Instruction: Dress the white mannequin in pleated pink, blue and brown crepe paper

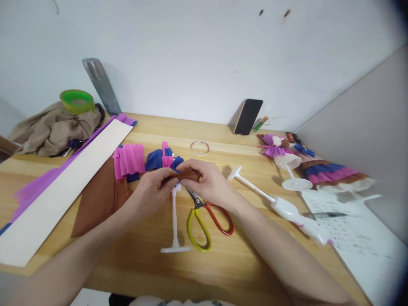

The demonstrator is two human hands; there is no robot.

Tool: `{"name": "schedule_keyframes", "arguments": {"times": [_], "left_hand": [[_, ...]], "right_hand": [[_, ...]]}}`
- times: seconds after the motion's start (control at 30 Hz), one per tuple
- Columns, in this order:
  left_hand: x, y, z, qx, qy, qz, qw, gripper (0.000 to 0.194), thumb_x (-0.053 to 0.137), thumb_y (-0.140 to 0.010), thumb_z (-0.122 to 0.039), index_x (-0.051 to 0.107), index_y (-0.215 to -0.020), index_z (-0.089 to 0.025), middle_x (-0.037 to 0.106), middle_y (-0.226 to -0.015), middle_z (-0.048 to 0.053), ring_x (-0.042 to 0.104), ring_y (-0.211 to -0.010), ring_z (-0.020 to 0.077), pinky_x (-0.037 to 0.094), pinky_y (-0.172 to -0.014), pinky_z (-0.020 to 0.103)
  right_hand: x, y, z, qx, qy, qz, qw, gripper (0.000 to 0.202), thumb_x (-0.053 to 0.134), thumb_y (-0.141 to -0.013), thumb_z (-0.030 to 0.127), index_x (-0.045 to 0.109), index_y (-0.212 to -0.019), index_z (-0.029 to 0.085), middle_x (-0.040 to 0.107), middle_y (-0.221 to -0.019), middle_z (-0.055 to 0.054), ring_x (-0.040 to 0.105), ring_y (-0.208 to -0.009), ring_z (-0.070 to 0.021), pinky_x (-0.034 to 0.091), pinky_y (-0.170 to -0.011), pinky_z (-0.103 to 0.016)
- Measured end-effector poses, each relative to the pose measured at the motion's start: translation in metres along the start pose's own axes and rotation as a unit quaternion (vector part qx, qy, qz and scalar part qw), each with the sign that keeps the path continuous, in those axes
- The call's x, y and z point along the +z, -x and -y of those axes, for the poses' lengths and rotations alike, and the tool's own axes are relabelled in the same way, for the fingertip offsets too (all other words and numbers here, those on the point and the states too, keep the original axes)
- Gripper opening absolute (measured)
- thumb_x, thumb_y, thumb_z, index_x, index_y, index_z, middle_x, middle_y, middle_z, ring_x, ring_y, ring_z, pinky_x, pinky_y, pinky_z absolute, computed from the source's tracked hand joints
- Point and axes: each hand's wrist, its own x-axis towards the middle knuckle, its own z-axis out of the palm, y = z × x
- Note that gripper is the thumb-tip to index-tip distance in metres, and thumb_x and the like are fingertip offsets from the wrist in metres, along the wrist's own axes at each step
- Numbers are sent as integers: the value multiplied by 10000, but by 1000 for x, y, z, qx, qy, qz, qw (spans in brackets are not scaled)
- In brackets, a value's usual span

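My left hand (159,185) and my right hand (207,180) meet at the middle of the table, both closed on a narrow strip of brown crepe paper (186,174). Directly below them, a white plastic stand (174,221) lies with its base toward me. Blue and pink crepe paper (165,157) shows just beyond my fingers, partly hidden by them. Scissors (199,212) with one yellow and one red handle lie under my right wrist, their blades partly covered. Pleated pink crepe paper (129,160) rests left of my hands, over a brown sheet (95,204).
A long white board (63,195) lies on purple paper at left, near a cloth (57,127), tape roll (76,101) and bottle (102,87). A phone (248,117) leans on the wall. Rightward are a white figure (299,219), paper-dressed figures (331,172) and a written sheet (357,229).
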Motion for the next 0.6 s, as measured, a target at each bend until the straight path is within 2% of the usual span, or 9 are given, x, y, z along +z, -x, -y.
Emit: {"name": "schedule_keyframes", "arguments": {"times": [0.13, 0.2, 0.33, 0.43, 0.5, 0.6], "left_hand": [[1, -1, -3, -15, 115, -25, 993, 308, 626, -818, -318, 668, -1060, -132, 733, -1022, 106, 676, -925, 233, 543, -763, 320], [2, -1, -5, -39, 183, -26, 982, 354, 685, -767, -316, 662, -1062, -123, 735, -1023, 117, 686, -858, 220, 551, -709, 313], [5, -2, -11, -102, 281, -12, 954, 339, 742, -703, -299, 670, -983, -121, 739, -899, 76, 580, -531, 95, 482, -508, 244], [5, -2, -12, -115, 312, -33, 942, 315, 754, -679, -278, 669, -942, -129, 724, -812, 39, 544, -469, 78, 447, -461, 236], [2, -3, -12, -109, 300, -51, 946, 276, 736, -700, -274, 674, -926, -129, 699, -716, 17, 547, -455, 90, 446, -458, 245], [-3, -3, -10, -85, 272, -93, 954, 220, 672, -783, -313, 683, -897, -125, 637, -570, -9, 542, -454, 101, 449, -481, 244]], "right_hand": [[1, -1, -1, -2, 30, -20, 999, 171, 587, -777, 119, 674, -899, 203, 728, -872, -30, 680, -803, -174, 524, -746, -319], [0, -2, -3, 0, 25, -43, 999, 134, 608, -774, 138, 669, -873, 204, 725, -845, -27, 677, -784, -175, 521, -733, -315], [-1, -2, -4, -11, 41, -55, 998, 107, 616, -768, 133, 664, -832, 204, 713, -815, -20, 656, -766, -167, 495, -712, -297], [-3, -2, -1, -14, 66, -44, 997, 93, 612, -768, 137, 669, -804, 201, 698, -777, -11, 628, -717, -151, 465, -669, -277], [-3, -2, -1, -7, 64, -48, 997, 88, 603, -772, 148, 671, -796, 197, 689, -755, -11, 617, -702, -151, 451, -651, -273], [-3, -3, -2, 2, 34, -95, 995, 77, 586, -778, 173, 660, -793, 188, 655, -706, -5, 581, -644, -140, 423, -602, -263]]}}
